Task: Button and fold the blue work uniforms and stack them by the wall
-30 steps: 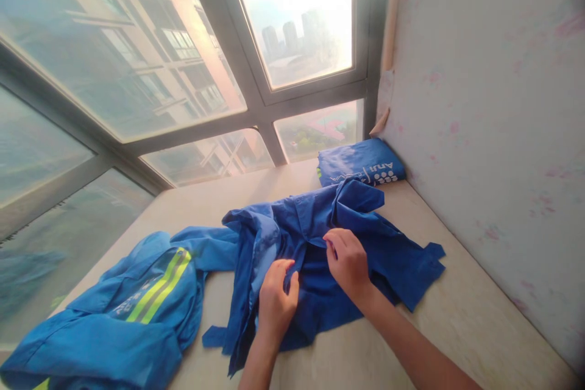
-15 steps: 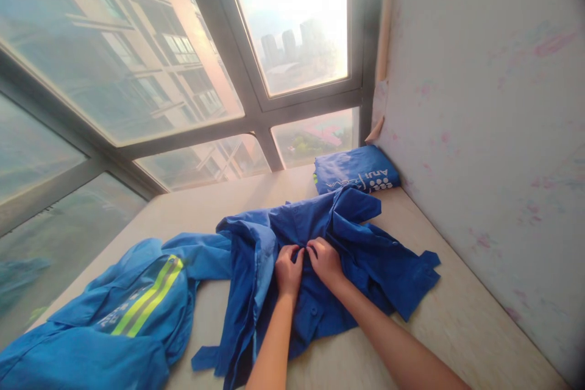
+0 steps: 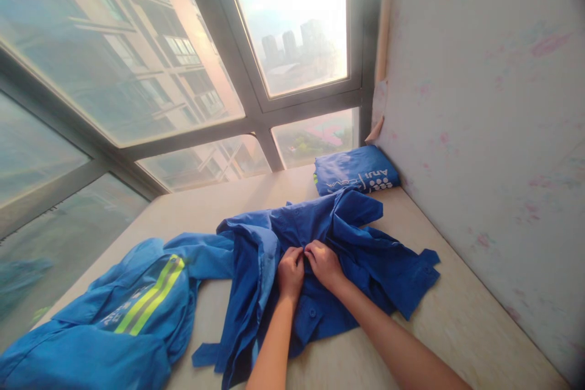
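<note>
A dark blue jacket (image 3: 388, 268) lies spread and rumpled on a pale surface, with a button showing low on its front. Both hands meet at the middle of this jacket. My left hand (image 3: 291, 269) pinches the cloth between thumb and fingers. Just beside it, my right hand (image 3: 323, 262) is closed on the cloth too, fingertips almost touching those of the left. Whatever small part sits between the fingertips, perhaps a button, is too hidden to make out.
A lighter blue jacket (image 3: 114, 317) with yellow-green reflective stripes lies at left, one sleeve reaching the dark jacket. A folded blue garment (image 3: 351, 170) with white lettering rests at the back corner. Windows (image 3: 292, 24) rise behind; a flowered wall (image 3: 479, 134) stands at right.
Both hands stay pinched at the same spot on the dark blue jacket, with only a slight shift of the fingers. The other garments have not moved.
</note>
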